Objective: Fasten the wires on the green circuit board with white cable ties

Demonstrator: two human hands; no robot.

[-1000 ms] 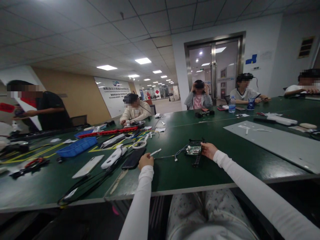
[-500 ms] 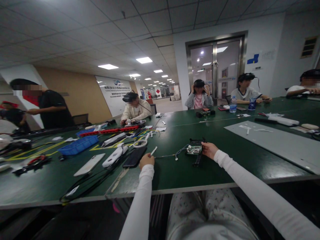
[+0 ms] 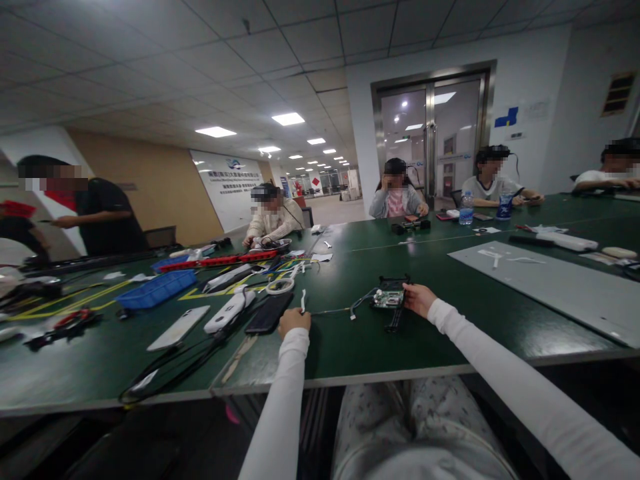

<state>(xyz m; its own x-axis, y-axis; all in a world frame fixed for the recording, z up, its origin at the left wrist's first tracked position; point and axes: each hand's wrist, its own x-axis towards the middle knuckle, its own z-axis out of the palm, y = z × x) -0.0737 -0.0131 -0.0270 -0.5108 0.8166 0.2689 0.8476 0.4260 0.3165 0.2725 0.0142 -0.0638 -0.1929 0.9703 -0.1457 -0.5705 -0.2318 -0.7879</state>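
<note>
On the green worktop (image 3: 340, 353), we have the circuit board (image 3: 387, 299) and its black frame (image 3: 395, 317) just left of our right hand (image 3: 419, 300), which grips the frame's right side. Well left of the board, our left hand (image 3: 295, 322) pinches the thin cable (image 3: 330, 311) leading from it, near a black smartphone (image 3: 269, 313).
</note>
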